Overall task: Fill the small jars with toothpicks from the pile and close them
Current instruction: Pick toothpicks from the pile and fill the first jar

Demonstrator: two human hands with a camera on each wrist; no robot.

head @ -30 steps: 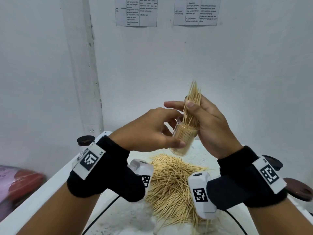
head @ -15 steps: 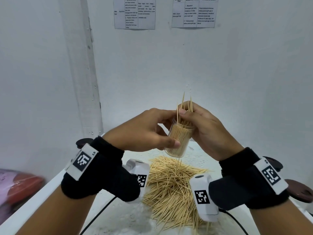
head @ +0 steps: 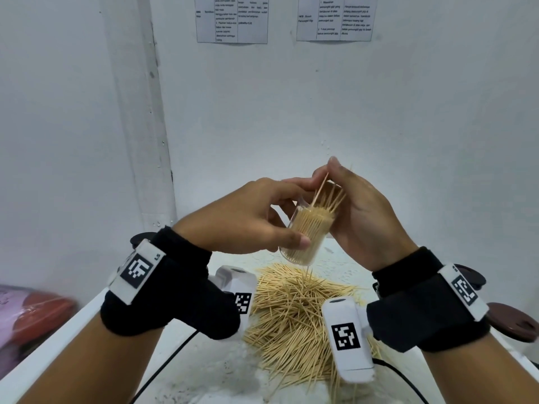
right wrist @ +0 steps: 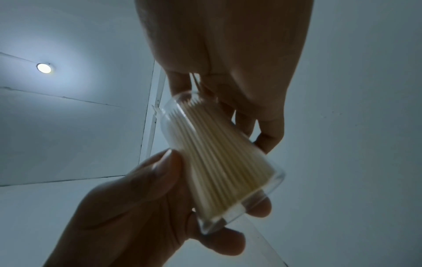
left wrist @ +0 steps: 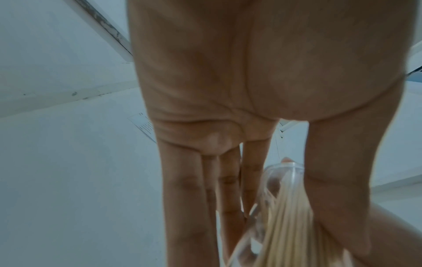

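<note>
The small clear plastic jar was up in the air over the table, tilted with its open mouth leaning up and to the right. It was packed almost full of pale wooden toothpicks, all lined up lengthwise, with a handful of loose ones poking out past the rim at messy angles. No lid on it. Right below sat the big loose pile of toothpicks, scattered every which way on the white tabletop.

One clear jar; one toothpick pile; two wall sheets.
</note>
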